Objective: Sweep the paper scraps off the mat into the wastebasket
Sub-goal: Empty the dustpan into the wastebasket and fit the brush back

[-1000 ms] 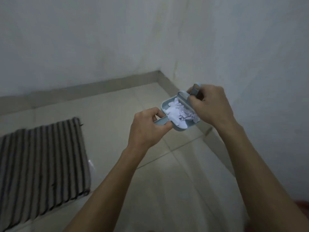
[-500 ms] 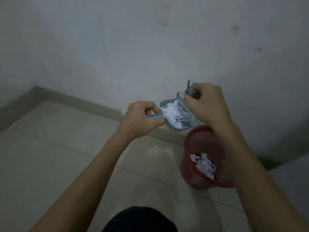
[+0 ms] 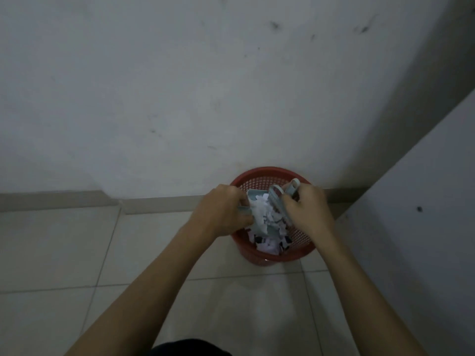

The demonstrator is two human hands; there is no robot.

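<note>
Our left hand (image 3: 221, 210) grips the dustpan (image 3: 257, 204), right hand (image 3: 305, 209) the brush (image 3: 279, 201), tipping paper scraps (image 3: 264, 214) into the wastebasket (image 3: 300, 237), nearly done

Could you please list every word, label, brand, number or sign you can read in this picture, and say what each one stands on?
None can be read: no print shows on the red mesh plastic wastebasket, the pale blue plastic dustpan, the small pale blue brush, the white paper scraps or the grey wall.

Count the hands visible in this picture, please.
2. The left hand grips the pale blue plastic dustpan; the right hand grips the pale blue brush, both over the red mesh wastebasket.
</note>
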